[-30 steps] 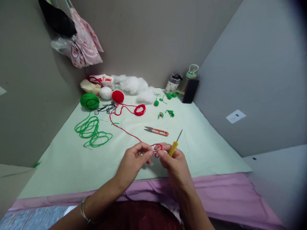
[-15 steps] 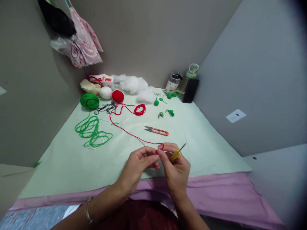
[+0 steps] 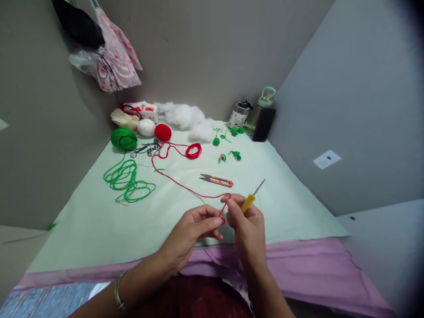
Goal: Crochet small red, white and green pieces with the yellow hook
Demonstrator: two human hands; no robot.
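My left hand (image 3: 194,232) pinches a small loop of red yarn (image 3: 185,187) at its fingertips, near the front edge of the pale green mat (image 3: 285,207). My right hand (image 3: 247,221) is closed round a yellow-handled crochet hook (image 3: 249,202), whose metal tip points up and to the right; its index finger also carries the red strand. The strand runs back across the mat to a small red coil (image 3: 193,151) and a red yarn ball (image 3: 163,132). Both hands meet just in front of me, fingertips almost touching.
Orange thread snips (image 3: 217,180) lie just beyond my hands. Loose green yarn (image 3: 128,182), a green ball (image 3: 123,139), black thread, white stuffing (image 3: 185,117), small green crocheted bits, a jar (image 3: 239,115), a bottle and a dark phone stand at the back. Bags hang on the wall.
My right hand has lifted and shifted right, tilting the hook's tip farther out. The red strand now stretches from my right index finger down to the left hand's pinch.
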